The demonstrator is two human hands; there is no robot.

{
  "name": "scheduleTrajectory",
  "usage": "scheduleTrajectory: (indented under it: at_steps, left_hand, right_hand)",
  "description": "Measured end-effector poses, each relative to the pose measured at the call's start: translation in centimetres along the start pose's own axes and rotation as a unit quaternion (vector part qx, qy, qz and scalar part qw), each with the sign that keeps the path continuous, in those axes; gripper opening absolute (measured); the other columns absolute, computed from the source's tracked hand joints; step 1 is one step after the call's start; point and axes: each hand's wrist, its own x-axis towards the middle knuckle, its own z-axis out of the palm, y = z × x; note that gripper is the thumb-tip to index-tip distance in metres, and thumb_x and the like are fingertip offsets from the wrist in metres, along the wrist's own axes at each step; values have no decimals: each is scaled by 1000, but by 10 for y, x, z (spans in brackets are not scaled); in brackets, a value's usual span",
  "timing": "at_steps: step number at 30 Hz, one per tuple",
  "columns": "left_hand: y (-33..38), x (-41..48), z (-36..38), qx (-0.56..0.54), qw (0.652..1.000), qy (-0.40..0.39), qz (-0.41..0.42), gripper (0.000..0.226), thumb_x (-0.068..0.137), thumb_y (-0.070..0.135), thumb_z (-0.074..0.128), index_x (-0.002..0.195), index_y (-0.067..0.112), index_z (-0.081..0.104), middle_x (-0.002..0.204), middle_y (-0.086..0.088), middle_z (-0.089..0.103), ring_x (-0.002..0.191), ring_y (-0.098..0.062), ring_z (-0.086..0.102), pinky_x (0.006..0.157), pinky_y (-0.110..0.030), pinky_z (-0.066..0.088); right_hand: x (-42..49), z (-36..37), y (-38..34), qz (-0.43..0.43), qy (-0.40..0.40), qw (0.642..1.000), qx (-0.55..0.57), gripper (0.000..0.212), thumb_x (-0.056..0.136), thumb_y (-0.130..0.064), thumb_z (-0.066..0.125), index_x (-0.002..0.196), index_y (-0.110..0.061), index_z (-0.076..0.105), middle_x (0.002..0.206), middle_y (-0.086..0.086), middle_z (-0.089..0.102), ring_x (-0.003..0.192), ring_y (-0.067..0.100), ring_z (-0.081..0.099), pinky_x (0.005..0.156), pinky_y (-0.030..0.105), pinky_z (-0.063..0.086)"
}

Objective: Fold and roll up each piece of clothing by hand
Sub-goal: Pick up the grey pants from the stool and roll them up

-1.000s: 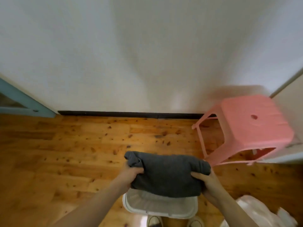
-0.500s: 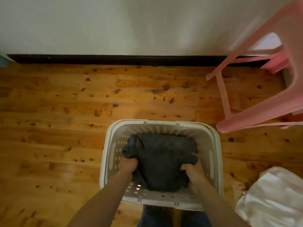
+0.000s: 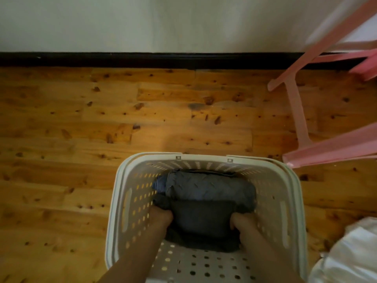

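A dark grey rolled garment (image 3: pixel 204 217) lies deep inside the white perforated laundry basket (image 3: pixel 130 176). My left hand (image 3: pixel 161 218) grips its left end and my right hand (image 3: pixel 242 223) grips its right end, both reaching down into the basket. Behind it, against the basket's far wall, lies another rolled garment, grey-blue with a textured weave (image 3: pixel 208 188). My fingertips are hidden under the cloth.
The basket stands on a knotty wooden floor (image 3: pixel 81 139) near a white wall with a black skirting board (image 3: pixel 163 60). A pink plastic stool (image 3: pixel 326 148) stands at the right. White cloth (image 3: pixel 350 252) lies at the lower right.
The dark grey roll went from held above the basket down into it. My hands have pushed it lower, and the grey-blue roll behind it now shows.
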Motion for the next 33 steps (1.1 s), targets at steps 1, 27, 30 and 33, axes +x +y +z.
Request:
scheduleTrajectory:
  at_steps: [1,27,30,33]
  left_hand:
    - [-1,-3,-1,30,999,-11,19,34,88,1,54,121,-5,55,128,-24,56,117,-34,54,95,-36,46]
    - [-20,-20,4,177,964,-10,200,97,81,20,66,150,8,-2,148,-20,12,129,-37,36,93,-35,40]
    - [-21,-53,-1,416,839,27,350,81,87,28,52,151,26,2,154,-12,0,142,-35,7,113,-45,23]
    - [-27,-45,3,525,763,-63,372,63,97,35,41,151,35,9,158,-9,4,145,-32,2,116,-55,7]
  right_hand:
    - [-5,-3,1,-10,-6,1000,0,18,71,11,52,69,-7,47,77,17,51,84,36,56,65,33,45]
    - [-24,-3,8,-172,39,924,-339,81,84,-12,65,146,-13,13,149,19,20,131,35,37,105,39,41]
    - [-58,2,7,-286,30,810,-512,74,85,-20,64,145,-24,20,150,16,8,134,39,25,106,48,39]
    - [-62,22,10,-233,-99,770,-586,71,95,-21,52,151,-34,11,158,10,-10,141,47,2,110,61,27]
